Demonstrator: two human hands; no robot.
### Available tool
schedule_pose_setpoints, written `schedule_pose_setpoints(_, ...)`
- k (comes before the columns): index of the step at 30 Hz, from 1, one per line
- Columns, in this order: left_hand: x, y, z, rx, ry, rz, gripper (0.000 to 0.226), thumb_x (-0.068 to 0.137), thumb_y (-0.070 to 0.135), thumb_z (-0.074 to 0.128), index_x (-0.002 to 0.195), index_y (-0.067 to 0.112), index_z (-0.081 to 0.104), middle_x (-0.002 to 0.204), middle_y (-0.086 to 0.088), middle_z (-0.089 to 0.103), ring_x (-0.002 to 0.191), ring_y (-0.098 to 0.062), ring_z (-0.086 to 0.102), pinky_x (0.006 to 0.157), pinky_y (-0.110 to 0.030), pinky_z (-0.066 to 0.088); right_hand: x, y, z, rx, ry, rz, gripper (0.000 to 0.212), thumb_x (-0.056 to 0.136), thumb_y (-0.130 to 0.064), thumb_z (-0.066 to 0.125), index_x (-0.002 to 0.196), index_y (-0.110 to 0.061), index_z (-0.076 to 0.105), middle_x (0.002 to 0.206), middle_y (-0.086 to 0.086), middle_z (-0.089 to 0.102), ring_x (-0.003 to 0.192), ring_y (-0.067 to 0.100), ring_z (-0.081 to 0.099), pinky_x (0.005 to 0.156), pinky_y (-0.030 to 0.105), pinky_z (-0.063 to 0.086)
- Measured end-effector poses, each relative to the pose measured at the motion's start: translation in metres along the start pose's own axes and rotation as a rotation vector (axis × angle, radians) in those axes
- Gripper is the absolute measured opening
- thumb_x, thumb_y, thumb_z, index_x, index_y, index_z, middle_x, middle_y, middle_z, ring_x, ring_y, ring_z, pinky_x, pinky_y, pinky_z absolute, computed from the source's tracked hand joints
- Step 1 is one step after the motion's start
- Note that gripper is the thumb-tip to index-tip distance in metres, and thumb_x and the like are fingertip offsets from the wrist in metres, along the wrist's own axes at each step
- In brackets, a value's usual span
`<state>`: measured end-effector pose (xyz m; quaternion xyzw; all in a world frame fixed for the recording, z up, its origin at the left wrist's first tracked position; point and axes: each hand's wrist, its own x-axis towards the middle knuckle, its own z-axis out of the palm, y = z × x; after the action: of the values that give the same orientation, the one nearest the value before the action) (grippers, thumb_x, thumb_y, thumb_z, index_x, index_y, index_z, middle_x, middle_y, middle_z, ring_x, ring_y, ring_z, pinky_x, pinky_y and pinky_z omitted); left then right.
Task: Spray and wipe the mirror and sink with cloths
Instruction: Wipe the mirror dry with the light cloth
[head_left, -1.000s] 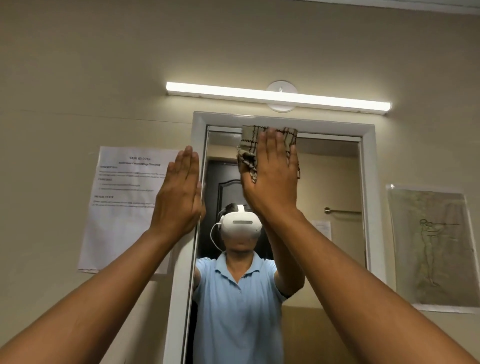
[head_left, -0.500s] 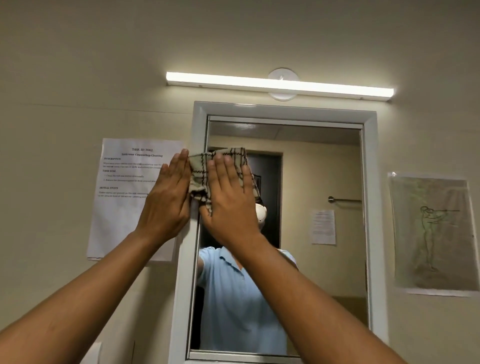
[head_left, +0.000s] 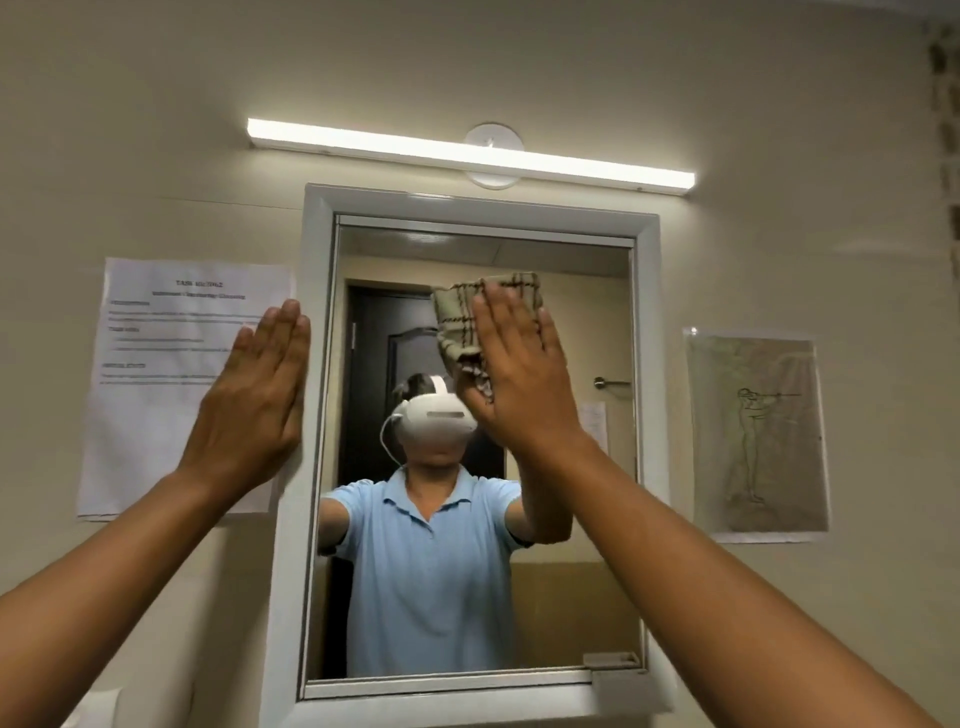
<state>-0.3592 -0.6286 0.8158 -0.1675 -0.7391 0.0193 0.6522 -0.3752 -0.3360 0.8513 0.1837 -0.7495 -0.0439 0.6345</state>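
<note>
printed sheet (head_left: 171, 364) text blurred, unreadable

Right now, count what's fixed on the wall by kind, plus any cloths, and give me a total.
Framed mirror: 1
Tube light: 1
Paper sheets: 2, a printed notice and a figure drawing
Checked cloth: 1, under the right hand
Total: 5

Right hand (head_left: 519, 374) presses checked cloth (head_left: 467, 317) flat on mirror (head_left: 571, 519) — left hand (head_left: 254, 400) braces beside.
</note>
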Motion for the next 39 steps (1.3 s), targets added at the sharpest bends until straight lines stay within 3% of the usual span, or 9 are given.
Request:
schedule_pose_setpoints(4, -0.001, 0.001, 0.000, 0.000, 0.001, -0.016, 0.066, 0.094, 0.016, 0.029, 0.157, 0.005, 0.011, 0.165, -0.015, 0.009, 0.154, -0.025, 0.007, 0.125, -0.044, 0.011, -0.003, 0.036, -0.008, 0.034, 0.035, 0.128, 0.079, 0.095, -0.051, 0.043, 0.157, -0.017, 0.006, 0.165, 0.004, 0.001, 0.151, 0.018, -0.006, 0.123, 0.045, 0.002)
schedule_pose_setpoints(10, -0.003, 0.001, -0.001, 0.017, -0.005, -0.006, 0.065, 0.095, 0.016, 0.028, 0.157, 0.005, 0.011, 0.165, -0.015, 0.009, 0.154, -0.025, 0.006, 0.125, -0.041, 0.009, -0.049, 0.050, -0.008, 0.086, 0.096, 0.303, 0.076, 0.096, -0.054, 0.034, 0.156, -0.015, 0.009, 0.165, 0.005, 0.004, 0.152, 0.019, -0.003, 0.123, 0.046, 0.006)
schedule_pose_setpoints(18, -0.017, 0.002, 0.000, 0.026, -0.016, -0.003, 0.065, 0.095, 0.014, 0.030, 0.156, 0.003, 0.011, 0.165, -0.016, 0.008, 0.154, -0.026, 0.007, 0.125, -0.044, 0.011, -0.111, -0.007, 0.012, 0.083, 0.091, 0.499, 0.078, 0.094, -0.053, 0.031, 0.156, -0.013, 0.008, 0.164, 0.007, 0.004, 0.152, 0.023, -0.001, 0.121, 0.052, 0.011)
schedule_pose_setpoints(31, -0.022, 0.005, 0.001, -0.010, -0.008, -0.013, 0.064, 0.097, 0.008, 0.037, 0.156, 0.002, 0.013, 0.164, -0.017, 0.010, 0.153, -0.026, 0.007, 0.125, -0.045, 0.013, 0.036, -0.112, 0.011, 0.109, 0.007, 0.198, 0.082, 0.094, -0.052, 0.038, 0.156, -0.013, 0.001, 0.164, 0.011, -0.004, 0.151, 0.027, -0.007, 0.120, 0.054, 0.001)
schedule_pose_setpoints(39, -0.028, 0.006, 0.001, -0.050, -0.022, -0.031, 0.063, 0.098, 0.014, 0.037, 0.156, 0.002, 0.013, 0.165, -0.015, 0.010, 0.154, -0.024, 0.006, 0.125, -0.044, 0.011, -0.004, -0.148, 0.017, 0.107, -0.020, 0.055, 0.079, 0.089, -0.049, 0.024, 0.156, -0.011, 0.006, 0.164, 0.012, -0.002, 0.151, 0.026, -0.006, 0.120, 0.052, -0.005)
